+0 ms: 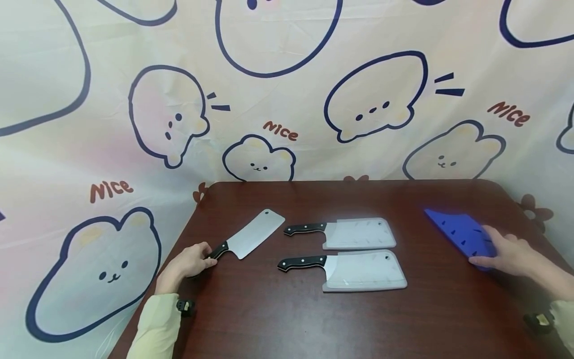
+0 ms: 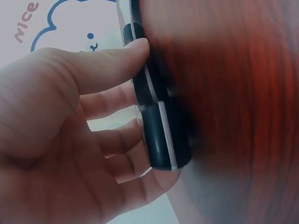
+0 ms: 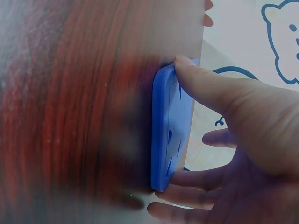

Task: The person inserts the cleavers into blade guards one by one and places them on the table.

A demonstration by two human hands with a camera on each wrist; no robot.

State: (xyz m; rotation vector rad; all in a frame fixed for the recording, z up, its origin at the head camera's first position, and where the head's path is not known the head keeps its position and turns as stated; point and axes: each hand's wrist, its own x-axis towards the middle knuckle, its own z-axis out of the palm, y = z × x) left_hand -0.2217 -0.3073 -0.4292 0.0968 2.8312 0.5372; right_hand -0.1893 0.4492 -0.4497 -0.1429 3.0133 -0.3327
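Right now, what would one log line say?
left hand: holds bare cleaver by handle; right hand: holds blue piece; table: two covered cleavers

Cleaver [image 1: 255, 232] and blue flat piece [image 1: 464, 232]: state and position

Cleaver: bare silver blade with one hole near its end; black handle with a pale strip, gripped by the left hand [image 1: 190, 260]. In the head view, the blade points to 2 o'clock, broad face up.

Blue flat piece: small dark marks; held by its edges in the right hand [image 1: 512, 254]. Narrow end faces between 10 and 11 o'clock. Location: 3 o'clock of the cleaver, well apart.
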